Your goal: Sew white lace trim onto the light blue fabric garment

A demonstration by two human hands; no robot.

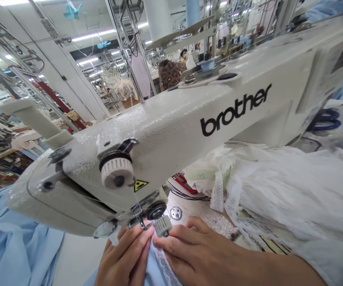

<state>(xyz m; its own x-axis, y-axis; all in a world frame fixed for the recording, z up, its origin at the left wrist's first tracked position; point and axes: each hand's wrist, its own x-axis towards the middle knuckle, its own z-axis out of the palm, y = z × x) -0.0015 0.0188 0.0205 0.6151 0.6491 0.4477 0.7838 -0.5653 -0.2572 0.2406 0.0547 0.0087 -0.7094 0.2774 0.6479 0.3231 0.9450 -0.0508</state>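
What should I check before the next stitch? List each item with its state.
Left hand and right hand: ok, both on light blue cloth with white lace trim.
Lace edge alignment: cannot tell, fingers cover it.
Needle: cannot tell, not visible.
Thread path on the Brother sewing machine: cannot tell, too small.
Blue-handled scissors: ok, away from the hands.

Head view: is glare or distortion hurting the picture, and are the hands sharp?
In the head view, the ceiling lights are bright and leave speckled glare on the casing of the Brother sewing machine. Wide-angle distortion tilts the metal uprights. The left hand and right hand look fairly sharp, though the bottom edge cuts them off.
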